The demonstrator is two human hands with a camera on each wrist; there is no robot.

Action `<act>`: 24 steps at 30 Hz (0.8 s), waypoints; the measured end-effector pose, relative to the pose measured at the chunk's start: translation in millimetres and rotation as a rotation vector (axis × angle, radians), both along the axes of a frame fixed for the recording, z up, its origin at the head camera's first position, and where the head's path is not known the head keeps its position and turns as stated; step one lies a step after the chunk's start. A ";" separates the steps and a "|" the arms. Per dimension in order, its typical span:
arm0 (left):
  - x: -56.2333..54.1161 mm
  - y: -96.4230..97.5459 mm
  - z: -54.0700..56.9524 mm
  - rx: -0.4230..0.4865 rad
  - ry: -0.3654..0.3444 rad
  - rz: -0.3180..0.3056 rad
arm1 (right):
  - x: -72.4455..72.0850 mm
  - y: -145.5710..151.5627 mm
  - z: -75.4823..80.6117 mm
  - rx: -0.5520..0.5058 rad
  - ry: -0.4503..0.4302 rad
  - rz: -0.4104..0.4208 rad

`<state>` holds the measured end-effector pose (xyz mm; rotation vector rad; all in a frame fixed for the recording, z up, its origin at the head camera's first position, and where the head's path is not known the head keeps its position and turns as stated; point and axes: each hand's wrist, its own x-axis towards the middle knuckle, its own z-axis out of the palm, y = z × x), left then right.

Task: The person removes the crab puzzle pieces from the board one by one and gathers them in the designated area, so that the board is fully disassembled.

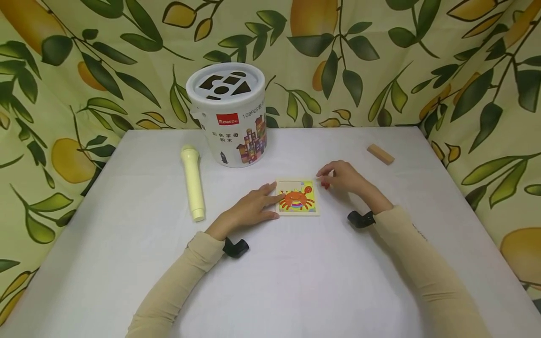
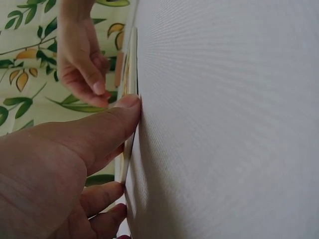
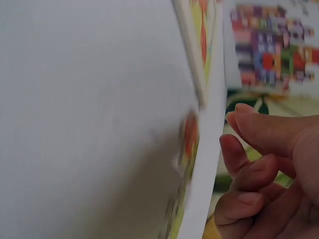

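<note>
A square wooden puzzle board with an orange crab picture lies flat mid-table. My left hand rests at its left side, one fingertip over the crab; in the left wrist view the thumb touches the board's edge. Just right of the board, my right hand hovers with loosely bent fingers and nothing between them. A small red puzzle piece shows below its fingertips. The right wrist view has this piece blurred near the board's corner, apart from the fingers.
A white lidded block bucket with shaped holes stands behind the board to the left. Left of the hands lies a pale yellow toy microphone. A wooden block lies at the back right, before the patterned curtain.
</note>
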<state>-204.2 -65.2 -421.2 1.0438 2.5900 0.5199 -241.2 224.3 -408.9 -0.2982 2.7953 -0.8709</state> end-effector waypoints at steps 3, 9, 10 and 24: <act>-0.2 0.5 -0.7 -0.002 -0.002 -0.005 | 3.6 -18.5 -0.4 -0.017 0.012 0.100; -1.0 0.5 -0.6 -0.017 0.001 -0.001 | 8.0 -34.3 -5.0 -0.020 0.029 0.159; -1.1 0.6 -0.6 -0.018 0.003 0.001 | 8.4 -34.8 -5.7 -0.018 0.025 0.155; -0.5 1.1 0.1 -0.009 0.005 0.014 | 11.9 -39.8 -7.1 -0.004 0.021 0.137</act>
